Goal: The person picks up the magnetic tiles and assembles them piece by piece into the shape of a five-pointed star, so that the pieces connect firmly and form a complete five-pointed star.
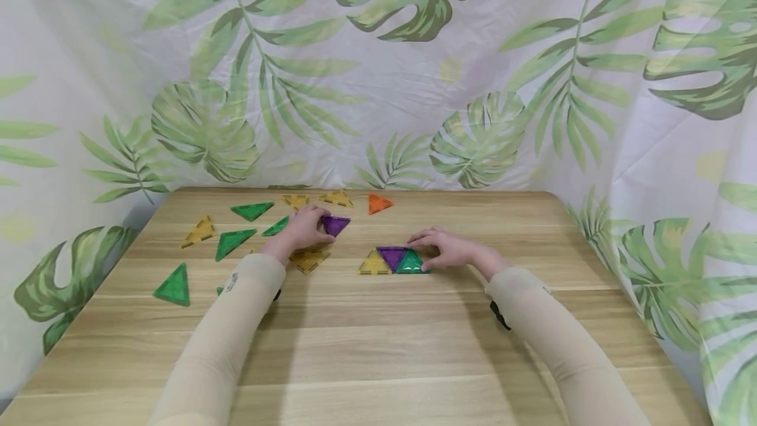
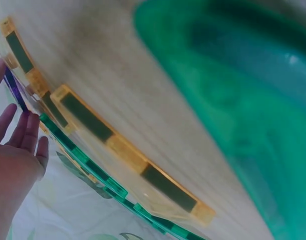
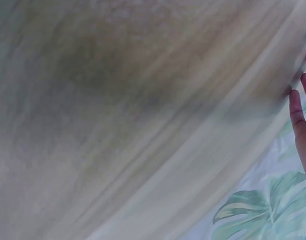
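Note:
In the head view, my left hand [image 1: 303, 227] holds a purple triangular magnetic tile [image 1: 336, 225] at its left side, index finger and thumb at its edges. The left wrist view shows the fingers of the left hand [image 2: 19, 150] at the rim of that purple tile [image 2: 15, 90]. A joined row lies right of it: a yellow triangle [image 1: 375, 263], a purple one [image 1: 391, 256] and a green one [image 1: 411, 263]. My right hand [image 1: 445, 248] grips the green tile's right side, thumb at the lower corner. The right wrist view catches only fingertips [image 3: 295, 107]; the tile is unclear there.
Around the left arm lie loose green tiles [image 1: 173, 286] and yellow tiles [image 1: 198, 231]. One yellow tile [image 1: 309, 260] sits just below the left hand. An orange triangle [image 1: 379, 203] lies near the back edge of the wooden table [image 1: 378, 360]. Leaf-print cloth [image 1: 378, 84] hangs behind.

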Demonstrator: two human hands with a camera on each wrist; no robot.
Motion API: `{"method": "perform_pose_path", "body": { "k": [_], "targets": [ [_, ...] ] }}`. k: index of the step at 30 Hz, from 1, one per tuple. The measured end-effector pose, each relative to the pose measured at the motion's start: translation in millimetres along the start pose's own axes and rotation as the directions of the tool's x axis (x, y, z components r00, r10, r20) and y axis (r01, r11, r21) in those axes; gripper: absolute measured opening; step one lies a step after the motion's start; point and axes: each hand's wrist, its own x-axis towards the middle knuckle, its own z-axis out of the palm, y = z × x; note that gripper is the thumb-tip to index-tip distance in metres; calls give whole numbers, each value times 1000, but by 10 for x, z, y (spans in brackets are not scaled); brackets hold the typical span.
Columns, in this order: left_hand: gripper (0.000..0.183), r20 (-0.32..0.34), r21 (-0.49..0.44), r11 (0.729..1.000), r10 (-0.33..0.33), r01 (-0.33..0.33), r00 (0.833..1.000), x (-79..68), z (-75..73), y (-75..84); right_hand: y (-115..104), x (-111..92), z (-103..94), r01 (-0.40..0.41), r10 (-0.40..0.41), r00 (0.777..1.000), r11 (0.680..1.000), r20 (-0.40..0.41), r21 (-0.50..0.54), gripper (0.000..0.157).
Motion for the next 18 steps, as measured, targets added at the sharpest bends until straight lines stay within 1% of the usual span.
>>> {"method": "perform_pose_path", "body": {
  "k": [3, 6, 8, 9, 12, 15, 18],
  "targets": [
    [69, -5, -48, 999, -5, 5, 1000, -9, -12, -6, -22, -10, -9, 28, -28, 1000, 999, -5, -27, 57],
    [68, -12, -94, 995, -14, 13, 1000, -11, -21, -23, -39, -10, -9, 16, -16, 1000, 999, 7, -33, 57],
    [63, -25, -132, 991, -10, 7, 1000, -13, -22, -35, -40, -8, 1, -6, 7, 1000, 999, 17, -37, 57],
    [60, -33, -157, 988, -12, 6, 999, -12, -22, -40, -46, -6, 2, -31, 32, 999, 999, 28, -26, 58],
    [47, -68, -208, 978, -4, -10, 998, -8, -30, -48, -38, 1, 12, -66, 67, 997, 997, 32, -32, 57],
    [38, -98, -228, 973, -3, -20, 995, -5, -39, -43, -37, 3, 15, -79, 81, 996, 996, 28, -43, 56],
    [34, -107, -257, 966, -14, -14, 994, -7, -53, -25, -24, 3, 22, -81, 82, 996, 995, 24, -52, 56]
  ]
}}
